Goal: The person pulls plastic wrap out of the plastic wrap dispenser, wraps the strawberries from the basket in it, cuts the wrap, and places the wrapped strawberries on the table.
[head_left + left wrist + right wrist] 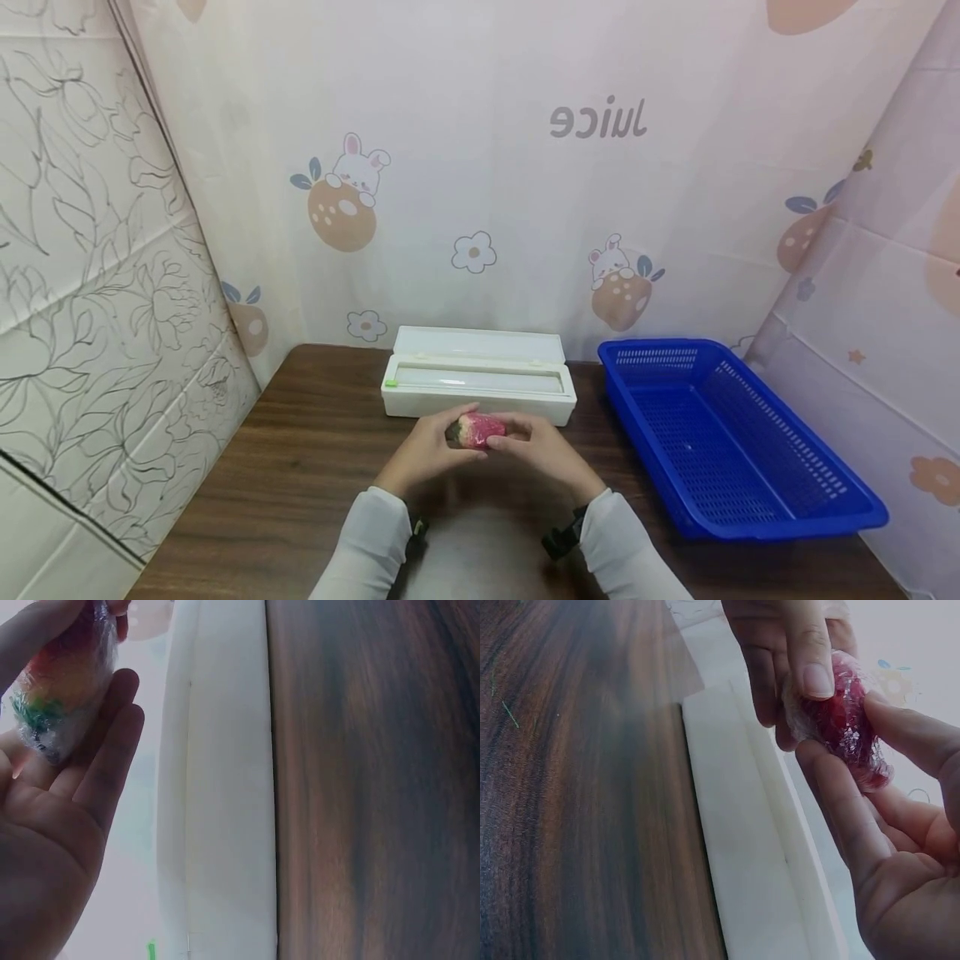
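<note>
Between both hands, in front of the white box, is a strawberry (482, 430) wrapped in clear plastic film, red with a pale part and a green end. My left hand (432, 451) holds it at the green end, thumb on one side and fingers on the other. From the opposite side my right hand (542, 452) pinches the red end between thumb and fingers. Crinkled film shines on the wrapped strawberry (847, 720) in the right wrist view. The left wrist view shows its green end (45, 712) above the left palm.
Behind the hands stands a long white cling film box (480, 406) with its lid raised and a roll inside. A blue plastic basket (660, 492) sits on the right of the dark wooden table (300, 467). Printed curtains (480, 183) hang close behind and at both sides.
</note>
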`<state>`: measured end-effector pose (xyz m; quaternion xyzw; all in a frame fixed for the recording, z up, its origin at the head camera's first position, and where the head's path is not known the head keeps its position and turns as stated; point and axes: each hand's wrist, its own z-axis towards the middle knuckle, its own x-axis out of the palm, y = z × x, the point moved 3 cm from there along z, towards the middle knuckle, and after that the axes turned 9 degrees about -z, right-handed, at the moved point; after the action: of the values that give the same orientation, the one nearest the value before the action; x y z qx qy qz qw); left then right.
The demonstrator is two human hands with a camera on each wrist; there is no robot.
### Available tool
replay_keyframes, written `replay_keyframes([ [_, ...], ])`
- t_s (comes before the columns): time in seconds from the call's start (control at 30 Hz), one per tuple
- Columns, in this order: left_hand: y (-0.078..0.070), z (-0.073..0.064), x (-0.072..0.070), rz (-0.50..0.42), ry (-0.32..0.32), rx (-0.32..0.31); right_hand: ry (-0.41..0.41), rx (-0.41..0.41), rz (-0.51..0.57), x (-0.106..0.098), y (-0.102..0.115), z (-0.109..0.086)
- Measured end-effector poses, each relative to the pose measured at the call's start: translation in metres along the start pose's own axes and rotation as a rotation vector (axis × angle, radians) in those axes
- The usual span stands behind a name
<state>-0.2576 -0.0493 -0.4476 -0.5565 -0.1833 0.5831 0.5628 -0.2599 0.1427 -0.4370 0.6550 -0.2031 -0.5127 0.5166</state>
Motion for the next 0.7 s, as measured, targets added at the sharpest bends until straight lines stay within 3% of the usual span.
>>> replay_keyframes([
  [0.3, -0.0011, -0.0041, -0.0064, -0.088, -0.035, 0.04, -0.063, 0.092, -0.007, -0.0057, -0.0087, -0.0043],
  [0.53, 0.0004, -0.0035, -0.0083, -0.129, -0.025, 0.079, -0.039, 0.005, 0.004, -0.0029, -0.0069, -0.008],
  [0.7, 0.0016, -0.0053, -0.0068, -0.108, -0.033, 0.045, -0.068, 0.011, -0.084, -0.0008, -0.0075, -0.0101],
])
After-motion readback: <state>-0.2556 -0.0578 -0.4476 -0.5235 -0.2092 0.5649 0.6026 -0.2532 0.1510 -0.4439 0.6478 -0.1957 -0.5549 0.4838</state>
